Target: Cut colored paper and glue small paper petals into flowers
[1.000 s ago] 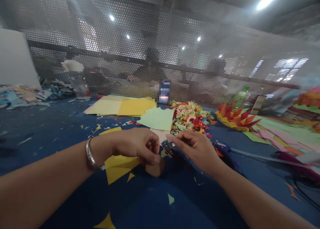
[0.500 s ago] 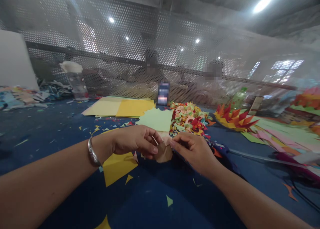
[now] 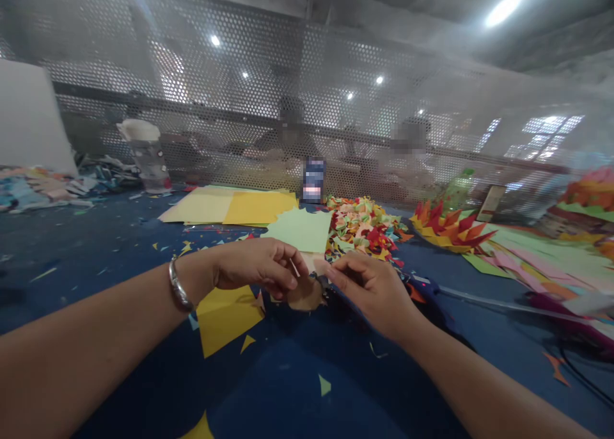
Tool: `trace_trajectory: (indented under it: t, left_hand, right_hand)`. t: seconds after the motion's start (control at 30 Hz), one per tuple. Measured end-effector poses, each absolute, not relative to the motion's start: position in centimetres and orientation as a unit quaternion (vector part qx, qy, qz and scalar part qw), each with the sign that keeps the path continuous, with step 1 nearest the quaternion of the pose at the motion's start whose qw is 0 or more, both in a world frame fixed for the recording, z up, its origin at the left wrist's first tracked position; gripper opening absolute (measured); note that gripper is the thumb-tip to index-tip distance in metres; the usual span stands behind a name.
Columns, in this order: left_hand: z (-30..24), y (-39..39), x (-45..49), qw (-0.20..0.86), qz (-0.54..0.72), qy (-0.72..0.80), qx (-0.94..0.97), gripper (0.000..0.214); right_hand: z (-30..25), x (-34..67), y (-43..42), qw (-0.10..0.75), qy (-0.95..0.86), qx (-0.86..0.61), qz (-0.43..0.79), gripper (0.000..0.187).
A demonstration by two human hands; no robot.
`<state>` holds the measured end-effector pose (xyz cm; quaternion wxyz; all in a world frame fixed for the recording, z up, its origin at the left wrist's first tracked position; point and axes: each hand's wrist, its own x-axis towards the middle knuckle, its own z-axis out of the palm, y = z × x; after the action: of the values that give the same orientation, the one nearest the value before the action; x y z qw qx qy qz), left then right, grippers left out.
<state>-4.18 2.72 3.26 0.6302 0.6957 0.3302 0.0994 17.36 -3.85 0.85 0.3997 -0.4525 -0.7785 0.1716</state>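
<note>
I read the work station through the head camera. Left hand [image 3: 266, 269]: grip narrow, thumb and fingers closed on the left edge of a thin, rounded brown disc [image 3: 306, 296]. The disc sits between the two hands, over the dark blue table [image 3: 283, 388]; I cannot tell whether its lower edge touches the surface. Right hand [image 3: 371, 288]: grip narrow, thumb and forefinger pinching a small, pale pink paper piece [image 3: 320, 267] just beyond the disc. A flat, yellow paper sheet [image 3: 228, 327] lies partly beneath the left hand. Beyond both hands I locate a light green paper sheet with a jagged edge [image 3: 302, 229]. Directly to its right, a heap of small, multicoloured paper pieces [image 3: 362, 224] lies near the right hand.
</note>
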Motion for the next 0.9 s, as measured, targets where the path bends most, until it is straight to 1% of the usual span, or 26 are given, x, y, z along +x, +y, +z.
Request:
trace_trajectory:
  t: [0.13, 0.3, 0.5, 0.67, 0.77, 0.83, 0.9]
  left_hand:
    - [3.05, 2.57, -3.86, 0.62, 0.118, 0.341, 0.697, 0.023]
    - [2.81, 2.46, -3.53, 0.671, 0.157, 0.355, 0.632, 0.02]
    - [2.87, 2.61, -3.53, 0.684, 0.156, 0.37, 0.609, 0.013]
    - [3.15, 2.97, -3.91, 0.684, 0.167, 0.362, 0.611, 0.012]
    - [3.3, 3.05, -4.18, 0.628, 0.157, 0.373, 0.665, 0.012]
    - [3.31, 3.01, -4.33, 0.55, 0.121, 0.397, 0.725, 0.016]
    - [3.27, 2.91, -4.4, 0.444, 0.082, 0.414, 0.79, 0.018]
  right_hand:
    - [1.0, 17.29, -3.98, 0.393, -0.788, -0.441, 0.174, 0.022]
    - [1.09, 17.31, -4.04, 0.386, -0.795, -0.443, 0.149, 0.022]
    - [1.1, 17.44, -4.01, 0.401, -0.787, -0.452, 0.126, 0.02]
    - [0.89, 17.65, -3.87, 0.412, -0.776, -0.462, 0.121, 0.019]
    - [0.79, 17.74, -3.84, 0.418, -0.773, -0.462, 0.122, 0.019]
    - [0.75, 17.77, -3.82, 0.42, -0.771, -0.462, 0.123, 0.018]
    - [0.72, 17.75, -3.83, 0.417, -0.772, -0.464, 0.125, 0.018]
